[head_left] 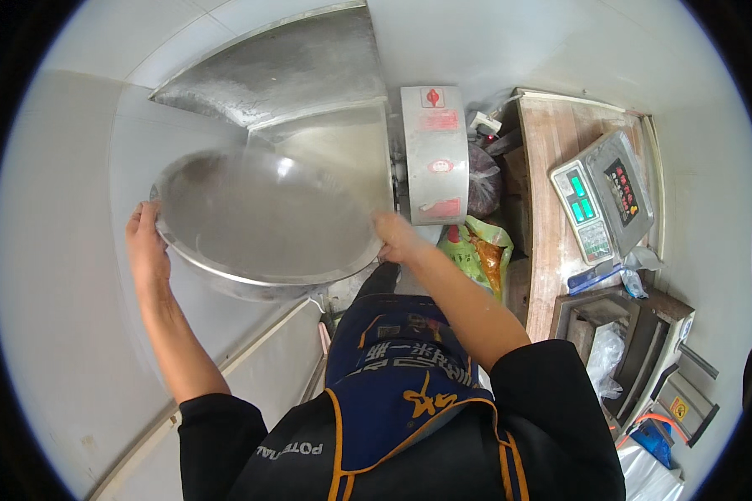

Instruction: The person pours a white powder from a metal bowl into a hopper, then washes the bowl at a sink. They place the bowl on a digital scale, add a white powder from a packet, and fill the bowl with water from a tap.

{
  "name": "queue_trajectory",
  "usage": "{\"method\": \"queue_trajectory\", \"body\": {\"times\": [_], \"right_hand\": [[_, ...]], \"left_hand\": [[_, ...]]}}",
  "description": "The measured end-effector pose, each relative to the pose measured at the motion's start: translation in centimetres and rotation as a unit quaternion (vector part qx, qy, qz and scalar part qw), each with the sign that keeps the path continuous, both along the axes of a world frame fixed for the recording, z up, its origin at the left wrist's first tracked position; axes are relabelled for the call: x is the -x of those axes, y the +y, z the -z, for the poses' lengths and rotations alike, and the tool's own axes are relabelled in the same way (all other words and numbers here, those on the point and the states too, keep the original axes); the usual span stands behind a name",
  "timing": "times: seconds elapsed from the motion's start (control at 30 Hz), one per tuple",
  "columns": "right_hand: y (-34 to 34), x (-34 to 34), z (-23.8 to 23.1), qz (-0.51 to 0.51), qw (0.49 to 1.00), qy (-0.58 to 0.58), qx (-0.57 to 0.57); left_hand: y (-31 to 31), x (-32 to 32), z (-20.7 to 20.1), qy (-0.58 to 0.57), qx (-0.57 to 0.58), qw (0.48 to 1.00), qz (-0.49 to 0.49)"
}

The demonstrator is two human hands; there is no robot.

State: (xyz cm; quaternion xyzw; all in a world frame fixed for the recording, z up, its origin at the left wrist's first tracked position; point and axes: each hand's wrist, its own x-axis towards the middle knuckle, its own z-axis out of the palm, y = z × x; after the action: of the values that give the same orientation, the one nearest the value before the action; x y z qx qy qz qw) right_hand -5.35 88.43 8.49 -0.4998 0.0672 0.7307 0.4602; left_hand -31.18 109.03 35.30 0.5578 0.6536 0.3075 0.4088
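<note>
A wide, round stainless steel basin (259, 221) is held up in front of me, tilted and partly blurred by motion. Its inside looks dull grey, with a bright glint near the far side. My left hand (148, 242) grips the left rim, fingers curled over the edge. At the right rim my right hand (397, 236) is closed on the metal, its fingers smeared a little. Just beyond the basin stands a metal machine with a pale, powdery trough (334, 142) and a raised steel lid (284, 71). The basin hides the trough's lower part.
Right of the trough is the machine's rounded housing (434, 159) with a red knob. A green bag (480, 255) stands beside it. On a wooden table (547, 167) sits a digital scale (606, 196). A metal-framed unit (622, 351) stands at the lower right; a wall (75, 250) borders the left.
</note>
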Motion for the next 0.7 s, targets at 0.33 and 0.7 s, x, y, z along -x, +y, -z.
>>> {"method": "queue_trajectory", "body": {"times": [0.33, 0.7], "right_hand": [[0.6, -1.0, 2.2, -0.069, 0.98, -0.177, -0.055], [0.4, -1.2, -0.7, -0.048, 0.997, -0.028, 0.061]], "left_hand": [[-1.9, 5.2, 7.6, -0.19, 0.05, 0.98, -0.031], [-0.6, 3.9, 6.0, -0.052, 0.066, 0.995, -0.045]]}}
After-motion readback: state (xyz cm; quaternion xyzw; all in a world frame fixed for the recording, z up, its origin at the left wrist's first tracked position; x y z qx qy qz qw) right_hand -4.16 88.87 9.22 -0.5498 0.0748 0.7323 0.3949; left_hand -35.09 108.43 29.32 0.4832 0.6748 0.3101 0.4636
